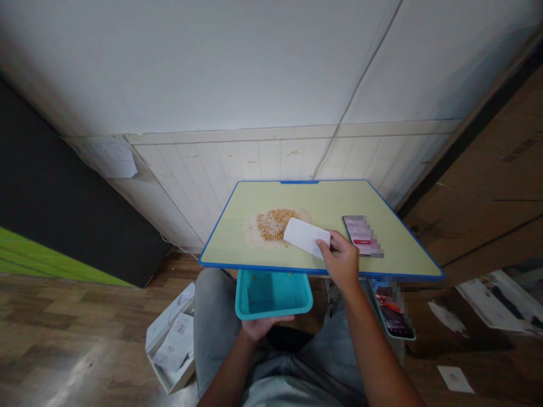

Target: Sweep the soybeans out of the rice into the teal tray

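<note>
A heap of yellow beans mixed with white rice (275, 224) lies on the small blue-edged table (237, 249). My right hand (343, 261) is closed on a white flat card (306, 236), whose far edge touches the heap's right side. My left hand (263, 324) grips the near rim of an empty teal tray (274, 293), holding it under the table's front edge, above my lap.
A phone with a lit screen (361, 234) lies on the table's right part. Another phone (393, 314) sits lower, by my right knee. An open white box (173, 342) rests on the wooden floor at left. Cardboard boxes (487, 186) stand at right.
</note>
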Available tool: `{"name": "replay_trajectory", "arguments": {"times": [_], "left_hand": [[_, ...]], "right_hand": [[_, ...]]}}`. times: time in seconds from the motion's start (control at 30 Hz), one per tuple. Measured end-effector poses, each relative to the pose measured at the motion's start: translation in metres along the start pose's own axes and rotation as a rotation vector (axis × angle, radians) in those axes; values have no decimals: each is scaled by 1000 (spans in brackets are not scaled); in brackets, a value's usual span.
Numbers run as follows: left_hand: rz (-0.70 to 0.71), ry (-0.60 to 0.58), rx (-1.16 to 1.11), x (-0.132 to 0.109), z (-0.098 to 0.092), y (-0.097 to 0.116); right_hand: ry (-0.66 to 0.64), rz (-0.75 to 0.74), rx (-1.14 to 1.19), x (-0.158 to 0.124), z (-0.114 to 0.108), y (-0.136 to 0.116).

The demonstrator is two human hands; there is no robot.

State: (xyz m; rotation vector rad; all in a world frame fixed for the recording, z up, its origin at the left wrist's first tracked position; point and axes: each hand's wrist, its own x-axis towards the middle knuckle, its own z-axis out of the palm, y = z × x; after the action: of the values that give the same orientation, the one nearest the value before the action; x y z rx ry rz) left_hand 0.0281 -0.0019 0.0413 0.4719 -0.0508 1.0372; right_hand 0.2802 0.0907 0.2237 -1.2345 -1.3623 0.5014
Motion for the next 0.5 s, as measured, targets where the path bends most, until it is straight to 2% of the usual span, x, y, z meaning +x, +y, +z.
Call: {"name": "replay_trajectory", "arguments": {"times": [0.5], "left_hand": [[-26,24,19,-2,-2,3]], "right_hand": [[-8,25,55,-3,1,-2]]}}
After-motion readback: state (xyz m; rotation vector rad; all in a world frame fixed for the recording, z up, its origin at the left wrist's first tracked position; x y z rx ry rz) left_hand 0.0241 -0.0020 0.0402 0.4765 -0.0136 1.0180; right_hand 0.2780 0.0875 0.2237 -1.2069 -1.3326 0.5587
